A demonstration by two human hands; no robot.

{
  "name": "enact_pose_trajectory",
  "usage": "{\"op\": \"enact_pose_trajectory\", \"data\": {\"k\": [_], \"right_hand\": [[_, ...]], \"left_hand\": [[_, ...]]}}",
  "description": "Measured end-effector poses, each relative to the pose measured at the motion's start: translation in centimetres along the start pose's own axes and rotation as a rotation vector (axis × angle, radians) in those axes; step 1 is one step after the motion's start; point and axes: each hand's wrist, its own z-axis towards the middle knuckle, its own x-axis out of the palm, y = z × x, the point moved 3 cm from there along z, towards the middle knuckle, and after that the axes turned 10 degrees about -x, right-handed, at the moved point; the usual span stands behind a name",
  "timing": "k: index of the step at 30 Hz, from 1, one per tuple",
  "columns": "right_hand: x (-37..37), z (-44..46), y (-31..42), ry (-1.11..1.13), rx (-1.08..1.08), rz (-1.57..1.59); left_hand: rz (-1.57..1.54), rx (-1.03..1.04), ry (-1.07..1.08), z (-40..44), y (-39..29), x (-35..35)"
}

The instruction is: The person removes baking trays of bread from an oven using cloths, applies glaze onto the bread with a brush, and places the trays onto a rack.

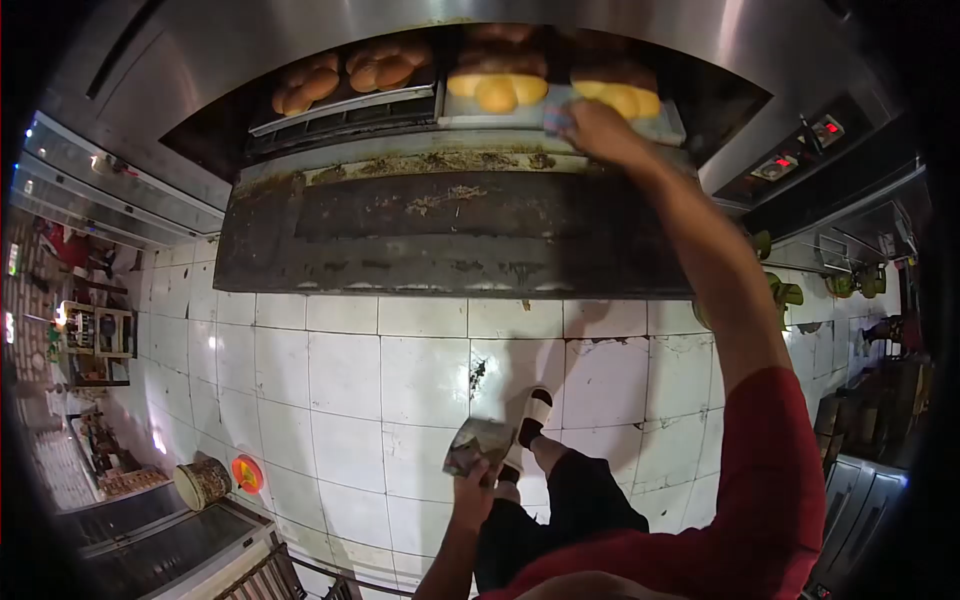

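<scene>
My right hand [597,130] reaches into the open oven, closed on a bluish-pink cloth [558,120] at the front edge of a baking tray [490,120]. On that tray lie bread loaves [498,93], yellow toward the front and darker brown behind, blurred at the back. Low in front of my body, my left hand [475,482] grips a greyish folded pad [478,446]; its exact material is unclear. To the left in the oven, a second tray [345,108] bears browned loaves [385,70].
The lowered oven door [440,245], dark and strewn with crumbs, juts out before me. Red-lit controls [775,167] sit right of the opening. White floor tiles [345,375] lie below. A round tub [202,484] and an orange bowl [247,474] are at lower left.
</scene>
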Motion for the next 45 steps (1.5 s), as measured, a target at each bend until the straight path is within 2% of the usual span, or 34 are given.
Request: {"op": "enact_pose_trajectory", "data": {"k": [2,3,5,6,7,8,9,12,14,15,18,19,21,22,23,27,29,31,34,35,36,37,38,40,41,42,43,45], "right_hand": [[0.2,-5.3,4.1,0.094,-0.015,0.111],[-1.0,-8.9,7.7,0.025,-0.032,0.169],[-4.1,-16.4,14.7,-0.093,-0.122,0.261],[-5.6,-20.0,17.8,-0.142,-0.193,0.293],[-6.9,-23.2,20.6,-0.159,-0.144,0.435],[-7.7,-26.7,23.4,-0.175,-0.093,0.579],[-6.6,-31.4,25.0,-0.154,0.062,0.677],[-6.5,-44.4,29.3,-0.086,0.450,0.938],[-6.4,-50.8,30.9,-0.103,0.685,1.014],[-6.2,-53.2,31.3,-0.116,0.691,1.006],[-4.9,-59.5,30.0,-0.301,1.000,1.195],[-4.6,-60.4,28.8,-0.303,0.996,1.189],[-4.1,-61.9,25.7,-0.464,1.049,1.226],[-3.4,-61.8,24.1,-0.545,1.059,1.248],[-2.4,-61.1,22.6,-0.522,1.043,1.256],[1.4,-52.5,15.6,-0.439,0.977,1.731],[4.4,-45.6,6.7,-0.366,0.985,1.857],[5.9,-41.7,3.8,-0.269,0.960,1.981],[3.0,-37.4,2.2,-0.081,0.999,1.856],[2.9,-36.2,2.0,0.047,0.978,1.856],[2.5,-34.2,0.7,0.106,0.802,1.736],[2.1,-32.3,-0.5,0.157,0.625,1.630],[3.5,-29.4,-1.4,0.296,0.576,1.648],[6.9,-23.2,-3.4,0.506,0.648,1.664],[8.7,-20.3,-3.5,0.623,0.613,1.659],[10.8,-16.8,-3.3,0.628,0.509,1.630],[11.3,-14.2,-3.2,0.609,0.413,1.602],[11.4,-11.9,-3.6,0.736,0.335,1.505]], "left_hand": [[-0.066,-0.059,0.069,-1.3,1.0,2.2],[-0.094,-0.101,0.112,-1.5,0.3,5.3],[-0.234,-0.170,0.327,0.2,1.7,6.5],[-0.212,-0.163,0.314,-0.6,1.1,8.6],[-0.197,-0.155,0.300,-1.5,0.7,11.1],[-0.186,-0.129,0.357,-1.5,1.1,12.2],[-0.175,-0.109,0.412,-1.7,1.5,13.0],[-0.163,-0.093,0.388,-3.2,2.2,16.9],[-0.256,-0.053,0.165,-4.7,3.1,18.2],[-0.250,-0.060,0.178,-5.0,3.6,18.2],[-0.205,0.090,-0.094,-3.4,5.2,16.4],[-0.165,0.103,-0.124,-3.3,4.7,15.5],[-0.081,0.131,-0.160,-3.6,3.3,10.5],[-0.034,0.155,-0.149,-3.6,2.1,7.2],[0.005,0.176,-0.184,-5.3,0.3,5.1],[0.036,0.269,-0.329,-11.5,-3.7,-3.4],[0.033,0.274,-0.412,-10.9,-4.3,-2.2],[0.065,0.181,-0.483,-12.9,-3.4,-2.2],[0.002,0.287,-0.678,-15.2,-0.4,1.4],[-0.006,0.323,-0.760,-16.3,1.0,1.8],[-0.089,0.348,-0.838,-16.9,3.3,2.6],[-0.147,0.311,-0.849,-18.1,5.6,4.2],[-0.216,0.284,-0.866,-18.9,7.7,5.5],[-0.499,0.255,-0.867,-19.1,10.7,12.0],[-0.648,0.244,-0.844,-18.3,12.8,13.9],[-0.772,0.248,-0.784,-15.5,15.0,14.8],[-0.857,0.345,-0.738,-13.2,16.2,17.0],[-0.952,0.425,-0.686,-9.4,16.6,21.0]]}}
